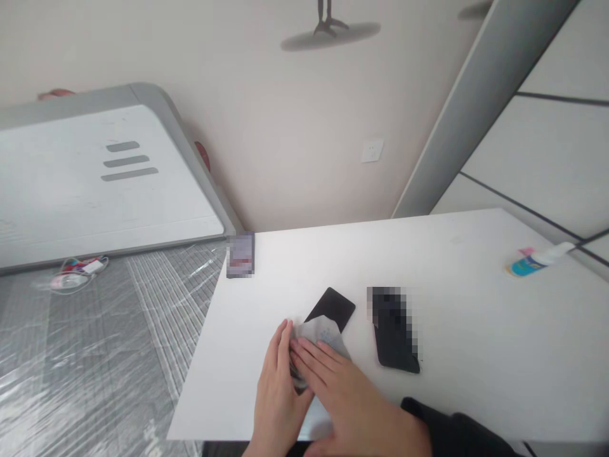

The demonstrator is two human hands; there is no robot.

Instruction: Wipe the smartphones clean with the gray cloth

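One creased grey cloth point(326, 329) lies beneath the right hand point(347, 390), against the left hand point(280, 387), both with fingers held close; beyond the fingertips, one flat black rectangle point(337, 304); rightward, one dark slab point(397, 343).

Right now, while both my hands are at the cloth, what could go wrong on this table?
The flat black thing may slip if the right hand presses the cloth unevenly. The right sleeve might bump what looks like a phone close by. The small pack sits at the left edge of the table, so a knock could send it off.
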